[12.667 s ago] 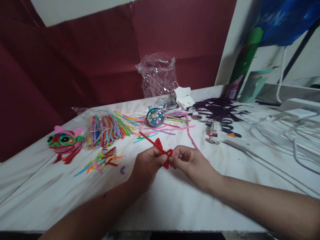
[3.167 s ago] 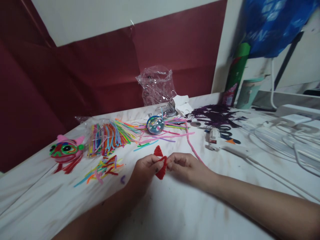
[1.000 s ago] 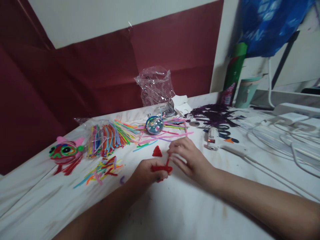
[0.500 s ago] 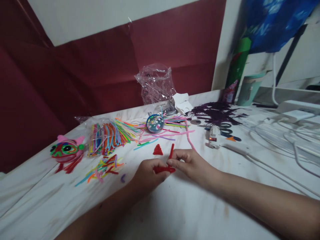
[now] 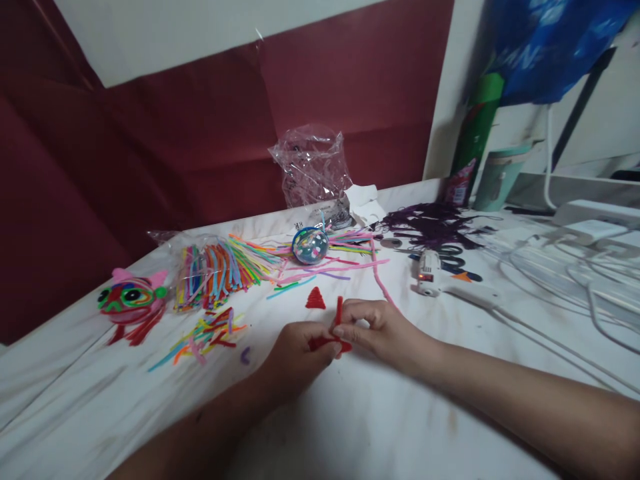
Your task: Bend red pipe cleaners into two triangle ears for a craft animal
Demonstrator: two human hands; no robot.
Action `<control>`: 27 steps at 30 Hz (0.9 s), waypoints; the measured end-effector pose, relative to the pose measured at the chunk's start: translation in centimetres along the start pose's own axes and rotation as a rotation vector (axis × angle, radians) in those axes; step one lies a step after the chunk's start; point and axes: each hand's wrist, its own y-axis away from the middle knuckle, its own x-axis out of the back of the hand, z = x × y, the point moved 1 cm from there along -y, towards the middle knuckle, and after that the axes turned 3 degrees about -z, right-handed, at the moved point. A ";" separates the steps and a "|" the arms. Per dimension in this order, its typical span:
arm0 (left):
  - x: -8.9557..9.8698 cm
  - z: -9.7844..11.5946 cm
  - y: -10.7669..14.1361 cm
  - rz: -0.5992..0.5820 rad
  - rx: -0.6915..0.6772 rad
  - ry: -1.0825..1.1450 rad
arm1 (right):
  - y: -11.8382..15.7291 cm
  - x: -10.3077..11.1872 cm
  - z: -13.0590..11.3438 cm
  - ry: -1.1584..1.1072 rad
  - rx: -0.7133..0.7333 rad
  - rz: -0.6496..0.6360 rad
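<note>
Both of my hands meet over the table, pinching red pipe cleaner. My left hand grips a folded red piece, mostly hidden by the fingers and thumb. With thumb and index finger my right hand holds the free end of the red pipe cleaner, which points upward. Just beyond the fingertips lies a red triangle of zigzagged pipe cleaner. A short purple curved piece rests left of my left hand.
To the left are a colourful pipe-cleaner figure, a bundle of pipe cleaners and cut scraps. A clear ball stands behind. On the right lie a glue gun, scissors and cables; a green cup is further back.
The upright end of the red pipe cleaner has shifted slightly left and lower, and the red piece between my fingers has turned a little. Both hands keep their hold.
</note>
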 end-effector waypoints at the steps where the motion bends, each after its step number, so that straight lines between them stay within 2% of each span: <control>1: 0.0 0.0 0.0 0.014 -0.002 -0.005 | 0.0 0.0 0.0 0.002 -0.012 0.011; 10: 0.0 0.4 0.1 -0.006 -0.006 0.002 | -0.1 -0.1 0.0 0.005 -0.042 0.016; 18: -0.1 0.2 0.1 0.082 -0.030 -0.066 | 0.2 -0.1 -0.3 0.229 0.048 0.091; 20: 0.0 0.3 0.2 0.114 -0.037 -0.071 | 0.5 -0.2 -0.6 0.301 0.152 0.113; 24: 0.2 0.4 0.4 0.189 0.001 0.043 | 1.3 -0.8 -1.2 0.509 0.525 0.116; 27: 0.3 0.4 0.4 0.204 0.005 0.217 | 1.8 -1.1 -1.3 0.688 0.653 0.135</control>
